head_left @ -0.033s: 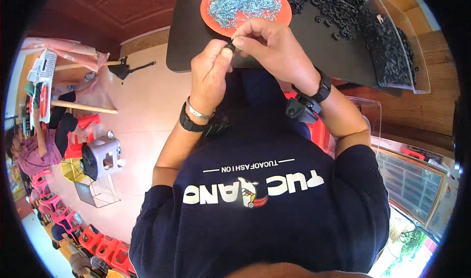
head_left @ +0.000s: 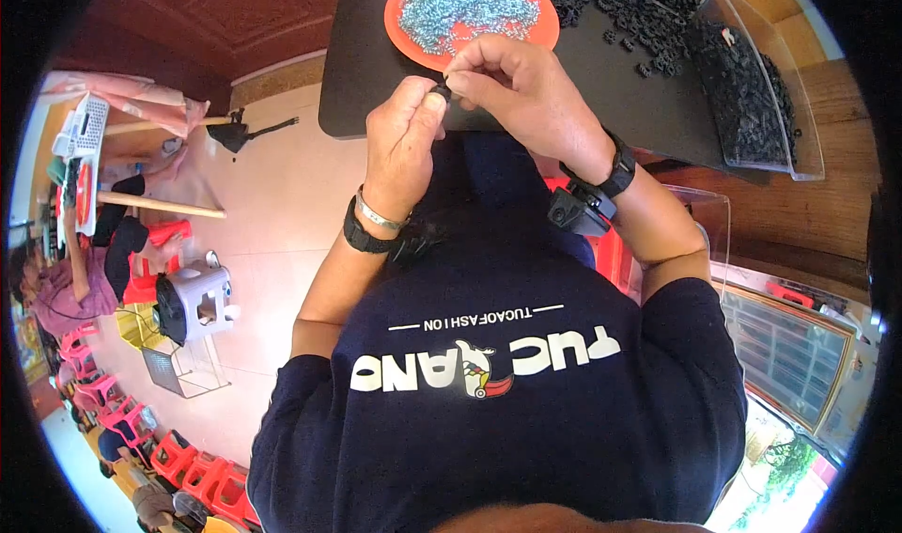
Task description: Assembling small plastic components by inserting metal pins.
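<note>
Near the table's front edge, my left hand point(head_left: 402, 138) pinches a small black part point(head_left: 441, 90) between thumb and bent fingers. My right hand point(head_left: 526, 91) meets it there, thumb and index fingertip pressed together right at the part's top. Whatever sits between those right fingertips is too small to make out. Just beyond both hands lies a round orange-red plate point(head_left: 402, 38), bearing a heap of tiny shiny bluish-silver metal pieces point(head_left: 465, 11).
Many small black plastic parts point(head_left: 648, 35) lie loose on the dark table point(head_left: 362, 82). A clear bin point(head_left: 808, 157) at right holds more black pieces. On the left, a person in a purple top point(head_left: 80, 284) sits among red stools point(head_left: 202, 472) and a pale machine-like box point(head_left: 202, 298).
</note>
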Motion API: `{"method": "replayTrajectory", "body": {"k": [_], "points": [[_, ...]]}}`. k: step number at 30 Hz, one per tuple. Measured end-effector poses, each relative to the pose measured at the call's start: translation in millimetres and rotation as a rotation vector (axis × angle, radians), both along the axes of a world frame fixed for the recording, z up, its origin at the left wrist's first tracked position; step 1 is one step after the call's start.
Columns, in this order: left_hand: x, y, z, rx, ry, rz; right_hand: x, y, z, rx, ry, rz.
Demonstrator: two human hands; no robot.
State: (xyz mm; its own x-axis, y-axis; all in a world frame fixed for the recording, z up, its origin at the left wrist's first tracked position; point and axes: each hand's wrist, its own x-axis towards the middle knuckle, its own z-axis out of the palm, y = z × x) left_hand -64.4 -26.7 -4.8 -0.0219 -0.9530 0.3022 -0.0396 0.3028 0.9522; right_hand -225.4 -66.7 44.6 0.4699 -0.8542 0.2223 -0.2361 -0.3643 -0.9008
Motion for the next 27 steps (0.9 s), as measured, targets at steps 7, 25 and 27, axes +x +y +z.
{"method": "replayTrajectory", "body": {"k": [7, 25, 27], "points": [[3, 1, 0, -0.05, -0.142, 0.014, -2, -3, -2, 0.048, -0.047, 0.047], [2, 0, 0, -0.085, -0.152, -0.021, 0, 2, -1, 0.026, 0.042, 0.044], [-1, -2, 3, -0.097, -0.17, 0.017, 1, 3, -4, -0.325, 0.133, -0.076]]}}
